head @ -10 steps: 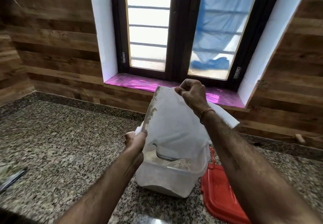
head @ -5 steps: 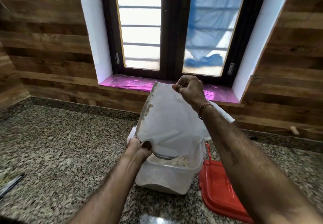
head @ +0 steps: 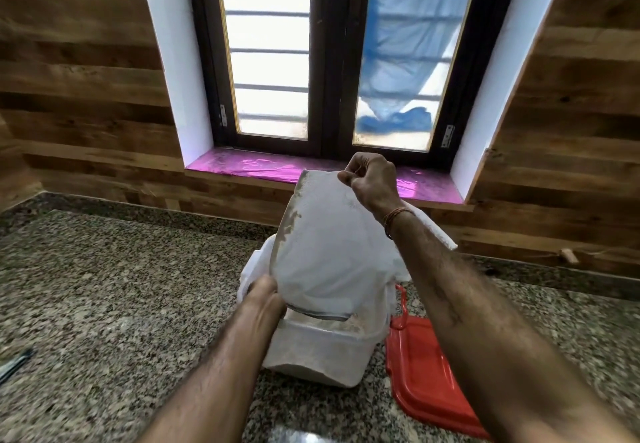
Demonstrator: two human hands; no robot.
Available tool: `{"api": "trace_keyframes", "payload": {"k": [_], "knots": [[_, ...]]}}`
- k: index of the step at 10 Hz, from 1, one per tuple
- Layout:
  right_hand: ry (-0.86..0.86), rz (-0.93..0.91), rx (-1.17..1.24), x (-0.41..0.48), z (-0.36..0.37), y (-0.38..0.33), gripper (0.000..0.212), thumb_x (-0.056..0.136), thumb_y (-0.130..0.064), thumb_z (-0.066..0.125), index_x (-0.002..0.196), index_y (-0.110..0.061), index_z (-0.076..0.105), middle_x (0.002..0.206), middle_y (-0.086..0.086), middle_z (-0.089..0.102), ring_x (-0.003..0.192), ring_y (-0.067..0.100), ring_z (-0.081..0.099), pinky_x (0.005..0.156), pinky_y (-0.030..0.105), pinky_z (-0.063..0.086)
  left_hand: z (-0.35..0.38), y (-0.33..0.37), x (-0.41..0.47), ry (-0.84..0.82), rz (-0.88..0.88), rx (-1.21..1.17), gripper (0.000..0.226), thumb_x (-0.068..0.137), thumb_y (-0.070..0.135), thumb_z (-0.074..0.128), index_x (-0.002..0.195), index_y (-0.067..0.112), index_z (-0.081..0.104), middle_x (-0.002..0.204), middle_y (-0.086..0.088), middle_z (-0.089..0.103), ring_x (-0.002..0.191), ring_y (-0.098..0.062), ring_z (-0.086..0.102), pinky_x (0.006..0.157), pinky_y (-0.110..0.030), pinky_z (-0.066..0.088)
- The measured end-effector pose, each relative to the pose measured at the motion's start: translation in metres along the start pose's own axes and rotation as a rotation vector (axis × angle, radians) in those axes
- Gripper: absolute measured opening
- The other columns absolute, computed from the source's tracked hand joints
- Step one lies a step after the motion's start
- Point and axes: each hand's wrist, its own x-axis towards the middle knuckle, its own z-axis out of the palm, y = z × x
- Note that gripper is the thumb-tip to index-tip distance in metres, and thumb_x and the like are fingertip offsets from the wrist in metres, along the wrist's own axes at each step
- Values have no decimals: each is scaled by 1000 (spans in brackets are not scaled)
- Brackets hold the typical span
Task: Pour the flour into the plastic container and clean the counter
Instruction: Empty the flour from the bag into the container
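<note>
White plastic fills the head view: the flour bag (head: 329, 252) stands upended, long axis near upright, mouth down inside the plastic container (head: 318, 356) on the granite table (head: 104, 304). High above, the right hand (head: 372, 181) pinches the bag's raised corner. The left hand (head: 265, 295), nearer the container, grips the lower edge at its left rim (fingertips hidden). Flour (head: 349, 321) shows inside, so emptying looks nearly done.

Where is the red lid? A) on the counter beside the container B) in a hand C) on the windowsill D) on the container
A: the red lid lies flat on the granite counter beside the plastic container; the left hand and right hand hold the flour bag.
</note>
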Motion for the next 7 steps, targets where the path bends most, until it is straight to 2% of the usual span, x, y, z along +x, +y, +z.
{"api": "trace_keyframes", "payload": {"k": [1, 2, 3, 4, 5, 6, 7], "knots": [[9, -15, -10, -4, -4, 1, 17, 83, -17, 85, 77, -12, 70, 71, -3, 65, 63, 4, 56, 61, 21, 47, 0, -5, 19, 30, 29, 41, 22, 104, 7, 41, 112, 13, 60, 145, -17, 56, 99, -23, 61, 63, -25, 50], [-44, -40, -11, -3, -9, -1, 16, 82, -19, 86, 78, -14, 71, 69, -6, 64, 63, 1, 56, 60, 18, 46, 1, -1, 11, 113, 76, 59, 38, 104, 7, 39, 138, 2, 55, 147, -21, 53, 110, -26, 59, 69, -25, 48], [-57, -51, -19, -5, -8, -4, 15, 82, -20, 86, 80, -14, 72, 68, -7, 62, 62, -1, 55, 59, 18, 44, 0, 3, 10, 147, 171, 7, 34, 91, 10, 49, 118, 5, 69, 120, -16, 71, 102, -36, 70, 81, -46, 61], [-69, -71, -40, -6, -2, -6, 18, 81, -24, 86, 76, -20, 70, 71, -5, 65, 66, 6, 59, 65, 28, 53, 0, 9, 22, 87, 223, 95, 35, 88, 19, 47, 113, 15, 71, 108, -10, 75, 92, -31, 71, 88, -56, 59], [-100, -116, -100, -11, 6, -10, 20, 82, -28, 85, 75, -27, 66, 72, -9, 64, 72, 10, 62, 68, 31, 54, 6, 21, -14, -25, 445, 228, 23, 92, 24, 57, 112, 20, 66, 101, -7, 74, 92, -27, 69, 87, -47, 58], [-135, -152, -123, -17, 15, -14, 19, 84, -30, 83, 78, -27, 65, 75, -10, 64, 73, 9, 61, 63, 27, 48, 6, 33, -27, -98, 676, 251, 5, 94, 29, 68, 91, 24, 67, 88, -3, 74, 78, -22, 67, 75, -39, 55], [-164, -190, -147, -22, 18, -19, 16, 84, -34, 83, 81, -26, 70, 80, -8, 67, 76, 10, 63, 66, 26, 44, 2, 41, -22, -71, 715, 151, 38, 92, 20, 74, 57, 22, 58, 63, 2, 55, 55, -13, 44, 57, -28, 39]]}}
